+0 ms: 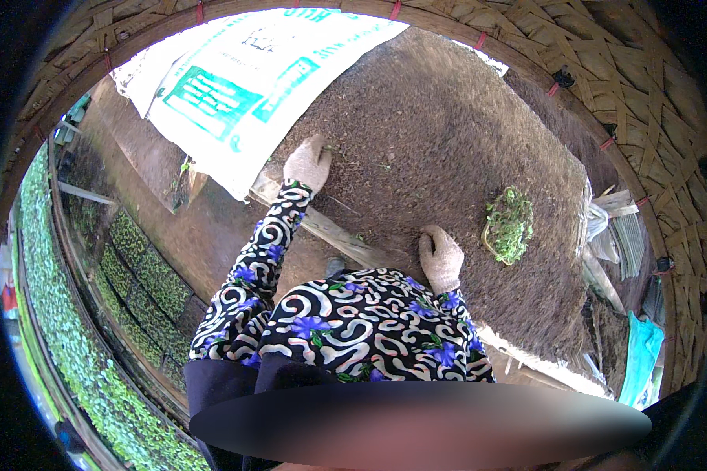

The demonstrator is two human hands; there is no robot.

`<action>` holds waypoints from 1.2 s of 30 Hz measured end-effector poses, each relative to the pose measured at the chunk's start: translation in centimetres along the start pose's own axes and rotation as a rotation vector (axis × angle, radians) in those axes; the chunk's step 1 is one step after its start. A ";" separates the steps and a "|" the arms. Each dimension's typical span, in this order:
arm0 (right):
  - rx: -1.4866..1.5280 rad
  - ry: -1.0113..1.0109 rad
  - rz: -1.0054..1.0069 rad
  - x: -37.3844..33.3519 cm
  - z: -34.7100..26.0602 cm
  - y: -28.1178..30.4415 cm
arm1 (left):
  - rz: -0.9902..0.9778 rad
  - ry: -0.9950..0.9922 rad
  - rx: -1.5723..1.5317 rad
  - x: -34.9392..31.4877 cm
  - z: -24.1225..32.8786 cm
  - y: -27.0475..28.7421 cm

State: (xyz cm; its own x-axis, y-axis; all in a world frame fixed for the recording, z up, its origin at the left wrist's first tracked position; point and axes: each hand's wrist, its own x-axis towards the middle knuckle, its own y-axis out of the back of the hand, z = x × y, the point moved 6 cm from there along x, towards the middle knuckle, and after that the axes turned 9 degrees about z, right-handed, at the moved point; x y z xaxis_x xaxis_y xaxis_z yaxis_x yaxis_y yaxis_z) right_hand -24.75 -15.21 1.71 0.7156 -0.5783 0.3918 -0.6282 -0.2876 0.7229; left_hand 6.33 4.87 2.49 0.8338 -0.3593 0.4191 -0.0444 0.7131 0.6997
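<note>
A wide bed of dark brown soil [416, 118] lies before me, raised on a wooden frame. My left hand [308, 165], in a pale knitted glove, is at the soil's left edge beside a white sack. Its fingers are curled together, and a tiny greenish bit shows at their tips, too small to name. Over the near part of the soil is my right hand [441, 257], gloved alike, with fingers bent inward; whatever they hold is hidden. To its right a clump of small green seedlings [509, 226] rests on the soil.
The white sack [279, 129] with green print covers the bed's far left. A wooden board [342, 239] edges the near side. Trays of seedlings [137, 275] stand at left, beyond a dirt path. A teal cloth [640, 357] hangs at right. A woven hat brim [628, 94] frames the view.
</note>
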 end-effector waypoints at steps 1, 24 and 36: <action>-0.016 -0.021 -0.004 -0.1 0.1 -0.1 | 0.025 0.008 0.037 0.3 -0.5 0.3; -0.065 -0.058 0.105 0.0 -0.5 -0.1 | -0.409 -0.441 0.154 -1.4 7.6 -8.0; -0.096 -0.084 0.094 0.2 -0.6 0.0 | -0.079 -0.173 0.203 3.7 -4.7 0.0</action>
State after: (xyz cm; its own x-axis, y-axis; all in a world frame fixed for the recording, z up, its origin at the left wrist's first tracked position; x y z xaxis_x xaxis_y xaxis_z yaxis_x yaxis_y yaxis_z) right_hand -24.37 -14.84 2.14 0.6244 -0.6622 0.4142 -0.6561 -0.1569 0.7382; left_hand 12.01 6.31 1.35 0.7337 -0.5184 0.4393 -0.1070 0.5502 0.8281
